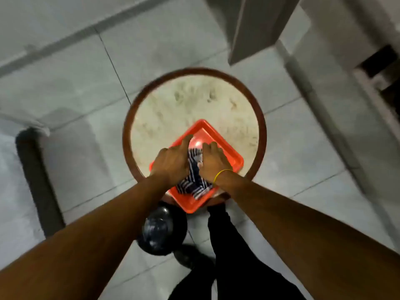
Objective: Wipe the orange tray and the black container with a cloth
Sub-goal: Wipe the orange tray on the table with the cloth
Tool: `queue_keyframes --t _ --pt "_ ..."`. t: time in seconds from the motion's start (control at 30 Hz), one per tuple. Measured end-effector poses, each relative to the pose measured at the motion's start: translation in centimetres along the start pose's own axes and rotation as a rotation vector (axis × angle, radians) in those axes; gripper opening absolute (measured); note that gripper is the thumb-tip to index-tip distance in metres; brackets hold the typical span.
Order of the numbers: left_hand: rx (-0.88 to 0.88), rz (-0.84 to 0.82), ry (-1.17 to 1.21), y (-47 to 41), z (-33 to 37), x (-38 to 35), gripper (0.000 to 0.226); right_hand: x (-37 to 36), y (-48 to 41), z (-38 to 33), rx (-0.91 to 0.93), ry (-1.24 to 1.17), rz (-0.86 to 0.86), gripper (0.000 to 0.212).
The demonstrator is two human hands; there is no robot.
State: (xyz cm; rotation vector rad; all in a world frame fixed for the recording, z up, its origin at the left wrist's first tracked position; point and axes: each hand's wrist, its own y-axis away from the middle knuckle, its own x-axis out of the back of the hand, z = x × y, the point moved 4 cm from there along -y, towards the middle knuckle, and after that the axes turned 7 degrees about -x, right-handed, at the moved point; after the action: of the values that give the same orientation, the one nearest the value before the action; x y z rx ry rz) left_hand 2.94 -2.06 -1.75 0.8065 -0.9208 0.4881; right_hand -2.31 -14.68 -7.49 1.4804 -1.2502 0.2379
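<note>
Round table, orange tray on its near edge (corner overhanging). Black container below on floor. Both arms extended; left hand and right hand press striped cloth into tray, fingers curled on it.

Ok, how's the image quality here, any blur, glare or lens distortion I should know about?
Head view: motion blur smears the round table's rim and the floor tiles; a bright glare spot sits on the orange tray by the striped cloth; wide-angle distortion bends the walls and stretches both forearms.
</note>
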Motion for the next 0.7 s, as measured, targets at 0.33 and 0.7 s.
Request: queue_keyframes --t 0.33,0.7 --pt "0.099 -0.151 0.015 -3.8 -6.0 -13.3 0.101 -9.4 -4.8 3.4 -0.120 -0.080 0.079 0.116" --pt "0.341 0.129 0.347 -1.0 -6.1 -12.1 0.079 -8.1 -3.3 2.7 0.148 -0.035 0.230 0.069"
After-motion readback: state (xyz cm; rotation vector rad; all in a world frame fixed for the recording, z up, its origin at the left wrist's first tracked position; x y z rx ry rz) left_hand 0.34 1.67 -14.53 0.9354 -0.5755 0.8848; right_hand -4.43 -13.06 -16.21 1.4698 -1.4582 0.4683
